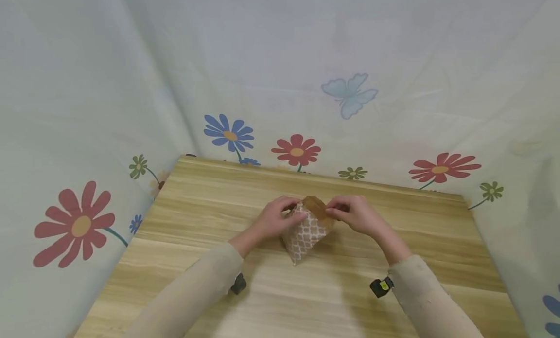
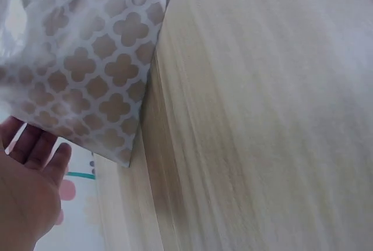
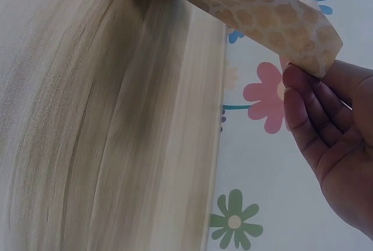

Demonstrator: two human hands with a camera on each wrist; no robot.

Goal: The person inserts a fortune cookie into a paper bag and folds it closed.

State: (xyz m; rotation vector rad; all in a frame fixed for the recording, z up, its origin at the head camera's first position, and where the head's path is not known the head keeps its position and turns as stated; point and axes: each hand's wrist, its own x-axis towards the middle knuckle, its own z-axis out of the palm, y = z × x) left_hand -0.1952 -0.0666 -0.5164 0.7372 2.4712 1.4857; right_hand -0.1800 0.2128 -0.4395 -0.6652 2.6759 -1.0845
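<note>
A small brown paper bag [image 1: 305, 236] with a white quatrefoil lattice is held tilted above the table, one corner pointing down. Its plain brown inside or flap [image 1: 316, 207] shows at the top. My left hand [image 1: 276, 216] grips the bag's left edge, thumb across the patterned face. On the other side, my right hand [image 1: 355, 214] pinches the upper right edge between thumb and fingers. The left wrist view shows the patterned face of the bag [image 2: 99, 67] with fingers at its edge. In the right wrist view, fingertips of my right hand [image 3: 335, 126] pinch a bag corner [image 3: 315, 47].
Beneath the hands lies a wood-grain table [image 1: 280, 299], its back edge against a pale curtain [image 1: 271, 61] printed with flowers and a butterfly. The curtain also rises along the left and right sides. A dark wrist camera [image 1: 381, 286] sits below the right sleeve.
</note>
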